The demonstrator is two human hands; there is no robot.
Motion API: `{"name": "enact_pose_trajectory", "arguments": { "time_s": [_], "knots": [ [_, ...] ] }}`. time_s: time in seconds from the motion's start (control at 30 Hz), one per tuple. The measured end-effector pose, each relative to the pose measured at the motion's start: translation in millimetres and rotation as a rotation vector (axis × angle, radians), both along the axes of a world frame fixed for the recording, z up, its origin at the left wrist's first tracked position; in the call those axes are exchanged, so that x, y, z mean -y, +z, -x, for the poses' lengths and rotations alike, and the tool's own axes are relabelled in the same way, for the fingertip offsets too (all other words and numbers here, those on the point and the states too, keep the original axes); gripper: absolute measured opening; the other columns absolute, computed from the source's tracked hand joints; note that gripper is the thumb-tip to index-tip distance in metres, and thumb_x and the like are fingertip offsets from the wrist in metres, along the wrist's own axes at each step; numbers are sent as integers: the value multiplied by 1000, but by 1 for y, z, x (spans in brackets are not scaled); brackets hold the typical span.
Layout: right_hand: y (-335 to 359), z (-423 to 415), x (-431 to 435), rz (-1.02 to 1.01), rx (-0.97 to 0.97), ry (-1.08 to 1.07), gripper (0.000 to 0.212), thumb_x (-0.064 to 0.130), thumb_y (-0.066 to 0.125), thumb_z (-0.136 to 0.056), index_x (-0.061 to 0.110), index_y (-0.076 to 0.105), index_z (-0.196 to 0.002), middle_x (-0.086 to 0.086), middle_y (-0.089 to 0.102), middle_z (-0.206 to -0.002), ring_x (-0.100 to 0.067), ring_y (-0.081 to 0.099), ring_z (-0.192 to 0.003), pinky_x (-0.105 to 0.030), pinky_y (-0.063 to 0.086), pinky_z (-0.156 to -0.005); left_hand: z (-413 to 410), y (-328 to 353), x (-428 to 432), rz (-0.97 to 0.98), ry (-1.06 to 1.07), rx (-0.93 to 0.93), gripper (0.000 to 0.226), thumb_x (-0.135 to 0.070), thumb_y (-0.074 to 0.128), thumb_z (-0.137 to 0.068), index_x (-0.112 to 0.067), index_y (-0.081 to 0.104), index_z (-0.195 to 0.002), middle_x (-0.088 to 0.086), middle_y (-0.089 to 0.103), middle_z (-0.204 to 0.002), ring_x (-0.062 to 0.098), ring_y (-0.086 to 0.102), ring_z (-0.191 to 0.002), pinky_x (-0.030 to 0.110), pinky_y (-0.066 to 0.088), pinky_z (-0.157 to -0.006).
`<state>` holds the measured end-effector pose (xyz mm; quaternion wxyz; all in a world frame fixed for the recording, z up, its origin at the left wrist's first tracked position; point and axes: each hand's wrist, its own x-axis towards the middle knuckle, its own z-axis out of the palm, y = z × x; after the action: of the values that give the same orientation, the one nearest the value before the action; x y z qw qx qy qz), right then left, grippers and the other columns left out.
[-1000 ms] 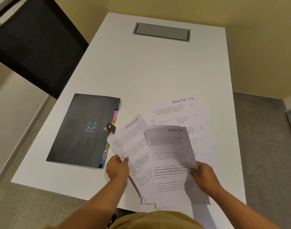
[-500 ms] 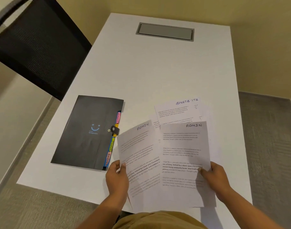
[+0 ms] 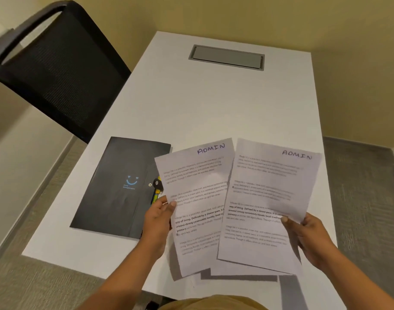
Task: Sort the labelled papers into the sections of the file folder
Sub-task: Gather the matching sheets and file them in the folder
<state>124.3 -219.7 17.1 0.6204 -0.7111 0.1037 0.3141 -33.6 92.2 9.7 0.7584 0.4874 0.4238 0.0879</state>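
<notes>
Two sheets headed ADMIN are held above the desk [image 3: 202,104] at lower centre of the frame. The left hand [image 3: 157,222] pinches the left sheet [image 3: 198,198] at its left edge, thumb on the printed face. The right hand [image 3: 310,238] pinches the right sheet [image 3: 265,198] at its right edge. Each grip is closed on paper. The right sheet overlaps the left along the inner edges. The black file folder [image 3: 115,186] lies flat at centre left and appears clasped, with coloured tabs [image 3: 155,195] just beside the left hand. Judged step: pairing same-label sheets before filing. The next move calls for gathering both into one hand, undoing the clasp and finding the ADMIN section.
</notes>
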Motion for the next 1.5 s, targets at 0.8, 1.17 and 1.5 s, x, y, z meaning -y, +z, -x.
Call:
{"name": "enact_pose_trajectory", "arguments": {
  "time_s": [0.8,1.17,1.5],
  "knots": [
    [16,-5,17,-54,-6,-142,50,22,75,-68,11,66,-116,-10,74,-110,-28,73,-96,-39,61,-75,-15,-6,-7,41,-109,-59,36,-6,66,-89,-17,62,-123,0,72,-114,18,69,-101,31,57,-74],
    [11,10,-31,33,-23,196,23,12,65,-91,12,70,-113,-10,76,-105,-32,73,-93,-52,57,-87,-7,-25,-2,-299,-73,-312,45,-5,86,-69,-15,63,-106,0,72,-96,19,70,-86,38,59,-71],
    [-15,52,-68,38,-77,364,25,18,67,-92,21,69,-117,5,74,-112,-16,71,-103,-42,53,-97,14,-19,0,-140,-376,-171,32,-27,67,-90,-23,64,-122,-2,74,-108,22,70,-100,49,56,-87]
  ]
}}
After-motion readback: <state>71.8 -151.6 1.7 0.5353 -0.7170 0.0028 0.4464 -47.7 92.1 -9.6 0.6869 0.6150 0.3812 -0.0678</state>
